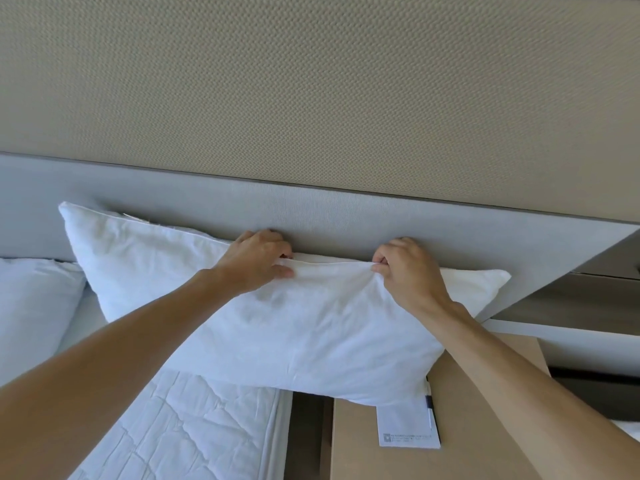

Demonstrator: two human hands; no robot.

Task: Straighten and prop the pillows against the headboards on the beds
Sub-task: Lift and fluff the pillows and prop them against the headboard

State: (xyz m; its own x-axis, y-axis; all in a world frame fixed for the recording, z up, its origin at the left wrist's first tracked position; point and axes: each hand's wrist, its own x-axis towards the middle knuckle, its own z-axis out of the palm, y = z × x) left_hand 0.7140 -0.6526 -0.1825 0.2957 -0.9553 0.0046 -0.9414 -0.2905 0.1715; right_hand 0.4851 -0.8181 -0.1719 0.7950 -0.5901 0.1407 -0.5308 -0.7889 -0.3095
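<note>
pillow [277, 327] lies lengthwise along headboard [311, 209], tilted right-down.

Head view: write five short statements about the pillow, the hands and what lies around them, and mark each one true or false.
1. Both hands grip the top edge of the pillow. True: the left hand and the right hand pinch its upper seam.
2. The pillow lies flat in the middle of the mattress. False: it leans against the grey headboard and overhangs the bedside table.
3. A second pillow lies to the left of the held one. True.
4. A white card lies on the bedside table. True.
5. The left hand rests on the quilted cover. False: it grips the pillow, above the cover.
</note>
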